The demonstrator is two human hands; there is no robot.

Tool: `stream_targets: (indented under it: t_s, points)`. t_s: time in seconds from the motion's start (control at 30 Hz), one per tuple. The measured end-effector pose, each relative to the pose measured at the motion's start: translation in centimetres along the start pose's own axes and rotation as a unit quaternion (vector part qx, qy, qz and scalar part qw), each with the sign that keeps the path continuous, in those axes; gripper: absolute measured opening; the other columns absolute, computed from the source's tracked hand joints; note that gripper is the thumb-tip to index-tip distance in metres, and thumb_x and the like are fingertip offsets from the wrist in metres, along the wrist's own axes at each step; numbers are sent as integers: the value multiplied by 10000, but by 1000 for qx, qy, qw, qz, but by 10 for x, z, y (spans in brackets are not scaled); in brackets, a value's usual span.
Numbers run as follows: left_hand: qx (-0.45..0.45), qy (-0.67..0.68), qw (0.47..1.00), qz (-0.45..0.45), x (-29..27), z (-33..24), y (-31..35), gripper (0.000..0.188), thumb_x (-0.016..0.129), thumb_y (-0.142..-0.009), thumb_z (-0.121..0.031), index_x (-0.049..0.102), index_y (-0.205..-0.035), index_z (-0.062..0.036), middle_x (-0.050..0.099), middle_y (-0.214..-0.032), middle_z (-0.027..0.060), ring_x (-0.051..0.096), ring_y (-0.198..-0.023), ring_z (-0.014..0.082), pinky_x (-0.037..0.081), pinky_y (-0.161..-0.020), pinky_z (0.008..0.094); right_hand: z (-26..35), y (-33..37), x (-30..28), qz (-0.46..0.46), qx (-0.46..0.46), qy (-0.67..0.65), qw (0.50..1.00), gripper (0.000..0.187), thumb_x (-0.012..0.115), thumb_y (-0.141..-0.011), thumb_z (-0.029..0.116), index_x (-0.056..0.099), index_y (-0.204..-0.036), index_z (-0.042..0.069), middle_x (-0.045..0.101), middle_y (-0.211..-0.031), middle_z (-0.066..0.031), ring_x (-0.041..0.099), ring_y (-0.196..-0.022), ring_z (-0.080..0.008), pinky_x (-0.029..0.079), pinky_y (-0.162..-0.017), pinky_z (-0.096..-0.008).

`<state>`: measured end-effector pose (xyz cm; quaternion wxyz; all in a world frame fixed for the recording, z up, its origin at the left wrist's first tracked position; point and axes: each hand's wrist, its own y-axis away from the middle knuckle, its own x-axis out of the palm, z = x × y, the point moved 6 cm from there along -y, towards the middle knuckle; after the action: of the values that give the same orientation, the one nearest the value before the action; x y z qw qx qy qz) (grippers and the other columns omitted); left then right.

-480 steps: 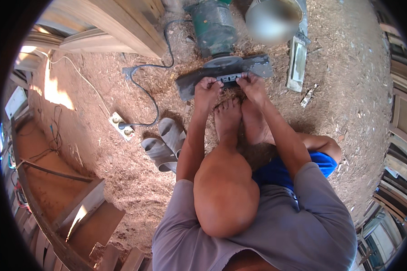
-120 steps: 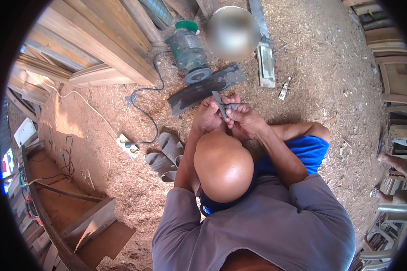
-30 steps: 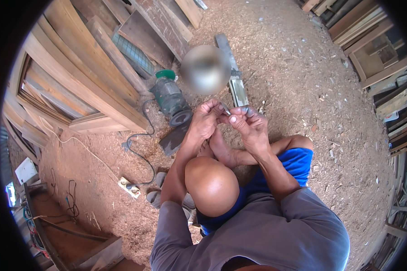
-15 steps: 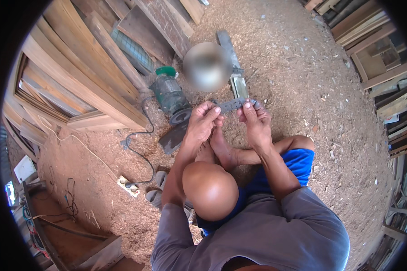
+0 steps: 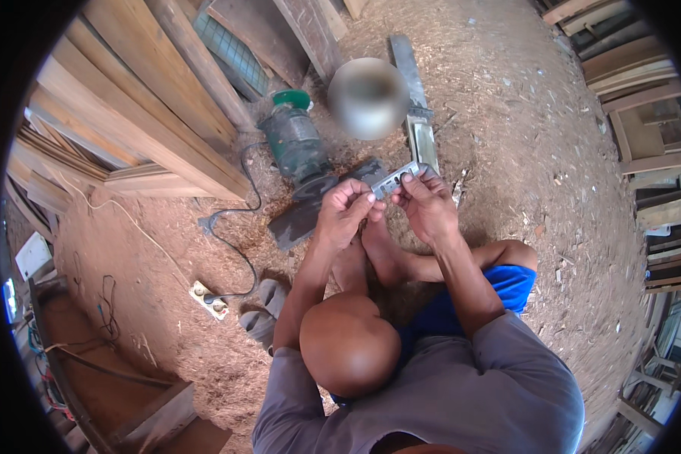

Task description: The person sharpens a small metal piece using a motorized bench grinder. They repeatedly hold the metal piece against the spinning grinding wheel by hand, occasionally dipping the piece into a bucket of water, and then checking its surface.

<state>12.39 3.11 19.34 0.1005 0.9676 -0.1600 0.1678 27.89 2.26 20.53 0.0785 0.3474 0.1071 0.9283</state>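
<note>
A flat, slotted metal plate (image 5: 393, 180), like a planer blade, is held out above my feet. My left hand (image 5: 343, 213) pinches its left end between thumb and fingers. At the right end, my right hand (image 5: 429, 208) grips it with the thumb on the upper face. The plate slants up to the right, and its lit face shows several slots. Just beyond my right hand lies a pale rectangular block (image 5: 424, 142), like a sharpening stone, on a long narrow board (image 5: 407, 68). Left of the plate sits a green motor machine (image 5: 293, 140) with a round wheel (image 5: 315, 188).
A blurred round vessel (image 5: 368, 102) stands beyond my hands. A dark board (image 5: 291, 227) lies by the wheel. Wooden frames (image 5: 151, 113) lean at the left. A cord runs to a power strip (image 5: 208, 300) near a pair of sandals (image 5: 261, 321). Shavings cover the ground.
The metal plate has turned in my hands: its right end is higher, and its face looks brighter with slots visible. Both hands still hold it. The whole view has shifted slightly.
</note>
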Motion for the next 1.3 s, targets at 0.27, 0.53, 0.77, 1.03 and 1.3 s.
stream_targets:
  t_s: [0.27,0.53,0.77,1.03,1.3]
  points:
    - [-66,-65,969,231,-35,17,30,222,575,-943,-187,588,-1017,22,647,-872,72,636,-831,148,509,-760,287,42,-151,34,-29,-84,321,943,125,513,-945,107,607,-1021,73,653,-837,-46,612,-718,-137,523,-633,-312]
    - [-111,-10,970,217,-72,60,70,344,596,-932,-199,518,-1194,9,592,-1096,91,573,-1017,172,443,-902,329,-46,-358,41,184,-132,832,506,270,537,-863,164,651,-1051,8,653,-1093,-188,648,-936,-305,513,-806,-396]
    - [-158,60,973,158,-104,74,95,386,595,-931,-161,482,-1261,5,597,-1100,89,577,-1039,177,448,-905,330,-127,-380,2,301,-42,866,396,336,416,-850,147,668,-1033,23,620,-1136,-235,600,-1087,-352,486,-919,-423]
    - [-90,-121,978,142,-97,70,78,318,660,-861,-101,561,-1152,-16,582,-1113,89,547,-1031,171,440,-907,341,-52,-357,33,152,-139,844,495,257,544,-843,245,682,-856,28,662,-794,-182,662,-763,-306,521,-706,-390]
    - [-159,72,980,94,-84,88,87,208,602,-901,-66,553,-1094,-8,583,-992,43,567,-914,132,480,-827,302,-9,-181,110,204,-18,577,791,194,605,-903,141,655,-1037,11,687,-936,-115,659,-846,-162,546,-817,-326]
